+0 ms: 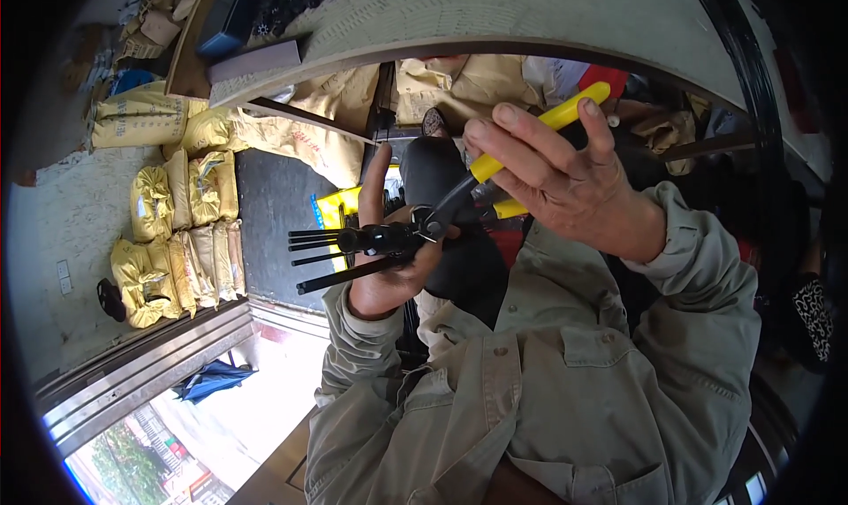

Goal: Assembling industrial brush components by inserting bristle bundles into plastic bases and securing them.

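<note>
Left hand clamps bundle of black plastic parts in front of chest. Right hand squeezes yellow-handled cutters, tip at bundle's right end. Keep blades square, nip close, left thumb out of the way. Curved counter edge above; yellow sacks far left; elbows free.

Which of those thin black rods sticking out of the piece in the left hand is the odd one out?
The lowest rod. It slants down to the left, away from the upper rods, which lie close together and nearly level, all out of the black piece held by the left hand.
</note>
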Demonstrator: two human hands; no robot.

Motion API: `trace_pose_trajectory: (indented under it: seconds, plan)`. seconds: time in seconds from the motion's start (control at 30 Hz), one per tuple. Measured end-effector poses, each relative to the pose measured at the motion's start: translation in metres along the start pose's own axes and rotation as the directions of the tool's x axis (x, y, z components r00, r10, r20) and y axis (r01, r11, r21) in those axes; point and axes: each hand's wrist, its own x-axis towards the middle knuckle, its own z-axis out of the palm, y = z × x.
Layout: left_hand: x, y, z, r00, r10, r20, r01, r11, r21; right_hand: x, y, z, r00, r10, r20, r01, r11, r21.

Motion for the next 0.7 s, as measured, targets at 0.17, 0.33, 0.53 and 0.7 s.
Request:
trace_pose_trajectory:
  seconds: [0.17, 0.33, 0.53, 0.7]
  plan:
    - [0.002, -0.007, 0.007, 0.992, -0.031, -0.122, 0.020, 0.996, -0.088, -0.018, -0.022, -0.007, 0.939, 0.229, 0.258, -0.297, 0.917, 0.268]
    - [0.001, -0.002, 0.005, 0.988, -0.093, -0.125, 0.083, 0.994, -0.077, -0.028, -0.029, -0.007, 0.918, 0.308, 0.251, -0.375, 0.880, 0.293]
    - [-0.002, 0.003, -0.008, 0.971, -0.080, 0.227, 0.128, 0.970, -0.207, -0.004, 0.039, -0.024, 0.457, -0.529, 0.715, -0.798, 0.113, 0.593]
    - [-0.007, -0.012, 0.001, 0.972, 0.155, 0.176, -0.127, 0.979, -0.159, -0.014, 0.042, -0.022, 0.352, -0.702, 0.619, -0.934, -0.221, 0.281]
